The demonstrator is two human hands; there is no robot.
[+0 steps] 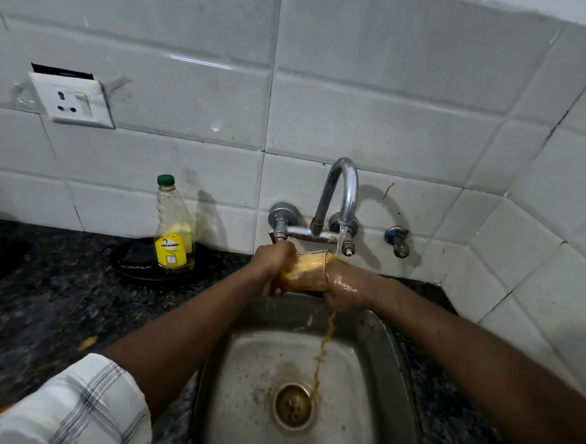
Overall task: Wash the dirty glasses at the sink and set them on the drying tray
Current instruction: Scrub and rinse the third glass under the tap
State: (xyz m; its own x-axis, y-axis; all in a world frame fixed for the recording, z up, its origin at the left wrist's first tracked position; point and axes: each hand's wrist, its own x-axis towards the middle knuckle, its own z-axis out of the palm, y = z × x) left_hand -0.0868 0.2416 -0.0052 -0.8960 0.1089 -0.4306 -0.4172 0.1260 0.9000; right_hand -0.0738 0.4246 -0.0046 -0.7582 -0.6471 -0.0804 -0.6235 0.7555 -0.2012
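Speckled dark stone bench (40,292) surrounds a stainless steel sink (240,390), a rounded square basin with a stained round drain. A curved chrome tap (346,190) runs water. A clear plastic bottle (174,228) with a green cap stands on a round black plate (137,270). The cylindrical glass (305,270), smeared yellow-brown, lies sideways above the sink under the stream, with the left grip (272,260) and the wet right grip (344,286) each clenched round one end
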